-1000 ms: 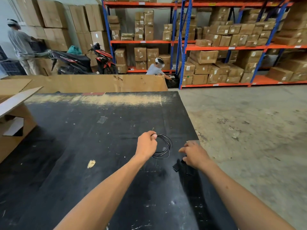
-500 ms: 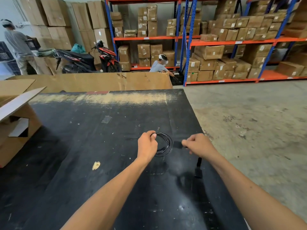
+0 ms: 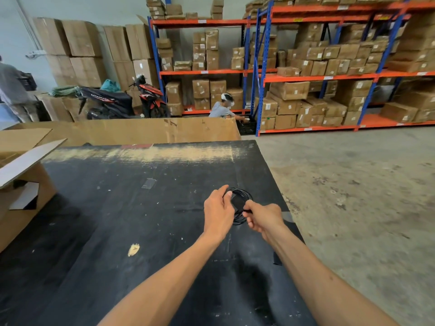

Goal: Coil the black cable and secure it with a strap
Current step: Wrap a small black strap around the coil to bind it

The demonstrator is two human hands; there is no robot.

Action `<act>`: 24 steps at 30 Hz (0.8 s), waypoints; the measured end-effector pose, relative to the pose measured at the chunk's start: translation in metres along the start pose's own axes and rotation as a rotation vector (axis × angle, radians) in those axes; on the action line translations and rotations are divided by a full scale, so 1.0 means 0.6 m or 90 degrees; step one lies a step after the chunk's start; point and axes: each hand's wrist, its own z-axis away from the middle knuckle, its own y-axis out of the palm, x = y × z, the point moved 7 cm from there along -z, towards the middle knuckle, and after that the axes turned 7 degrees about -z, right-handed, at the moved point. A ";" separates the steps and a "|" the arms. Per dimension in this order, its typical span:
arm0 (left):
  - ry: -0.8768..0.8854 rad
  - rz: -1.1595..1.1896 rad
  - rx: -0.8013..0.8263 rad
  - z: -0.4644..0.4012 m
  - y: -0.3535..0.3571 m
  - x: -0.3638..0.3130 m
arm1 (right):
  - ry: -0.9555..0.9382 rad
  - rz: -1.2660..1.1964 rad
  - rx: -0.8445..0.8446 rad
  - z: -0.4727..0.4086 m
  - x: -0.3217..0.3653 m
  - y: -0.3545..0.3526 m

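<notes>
Over the black table (image 3: 117, 231) we hold the coiled black cable (image 3: 244, 196) between both hands: our left hand (image 3: 217, 208) pinches its left side, our right hand (image 3: 263, 217) grips the lower right loops and what may be the strap, too dark to tell. Beyond the table lie cardboard sheets (image 3: 146, 130), then box-stacked shelving (image 3: 317, 76).

The left hand (image 3: 217, 211) covers the left side of the cable (image 3: 242, 208), and the right hand (image 3: 263, 218) hides its lower right. The strap can't really be told from the black table (image 3: 117, 220). Person at far left (image 3: 11, 90) is cut off by the frame edge.
</notes>
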 end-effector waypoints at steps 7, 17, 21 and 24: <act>0.033 0.008 0.028 0.009 0.008 -0.019 | -0.016 -0.131 0.046 0.009 0.021 0.021; 0.032 0.026 0.048 0.013 0.027 -0.030 | 0.095 -0.399 0.094 0.007 0.028 0.034; 0.060 -0.007 0.015 0.006 0.024 -0.029 | 0.121 -0.440 0.133 0.011 0.037 0.044; 0.092 -0.049 0.019 0.007 0.020 -0.035 | 0.140 -0.432 0.155 0.006 0.042 0.049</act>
